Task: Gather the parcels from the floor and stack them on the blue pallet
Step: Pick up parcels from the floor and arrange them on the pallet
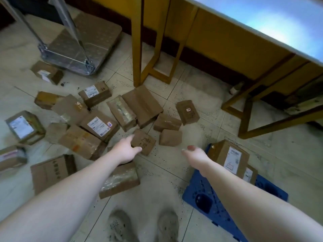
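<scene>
The left hand (127, 148) reaches to a small brown cardboard parcel with dark handwriting (145, 142) on the pale tiled floor (192, 105). Its forefinger and thumb straddle the parcel's near-left corner and grasp it. The right hand (191, 151) hangs above the floor with its fingers loosely curled inward, holding nothing, just beside the blue plastic pallet (201, 198). A brown box with a white label (229, 158) stands on the pallet's far end. Many other brown cardboard parcels (97, 126) lie scattered on the floor beyond the left hand.
</scene>
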`<action>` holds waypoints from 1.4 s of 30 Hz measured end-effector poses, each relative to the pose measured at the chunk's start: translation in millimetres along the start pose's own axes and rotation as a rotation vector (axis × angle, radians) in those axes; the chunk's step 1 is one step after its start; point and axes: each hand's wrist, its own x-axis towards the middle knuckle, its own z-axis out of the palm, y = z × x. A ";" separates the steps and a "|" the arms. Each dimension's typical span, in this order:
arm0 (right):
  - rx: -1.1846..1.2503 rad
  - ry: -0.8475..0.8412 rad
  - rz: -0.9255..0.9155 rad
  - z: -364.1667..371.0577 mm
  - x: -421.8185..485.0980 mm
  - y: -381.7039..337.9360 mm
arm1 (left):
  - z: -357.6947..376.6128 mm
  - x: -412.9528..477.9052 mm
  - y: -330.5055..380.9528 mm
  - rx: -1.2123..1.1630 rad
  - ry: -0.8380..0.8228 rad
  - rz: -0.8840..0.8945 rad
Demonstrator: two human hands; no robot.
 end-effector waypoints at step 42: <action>0.698 -0.024 0.125 46.1 156.1 44.2 | 127.2 171.2 24.7 -0.879 -0.354 -0.186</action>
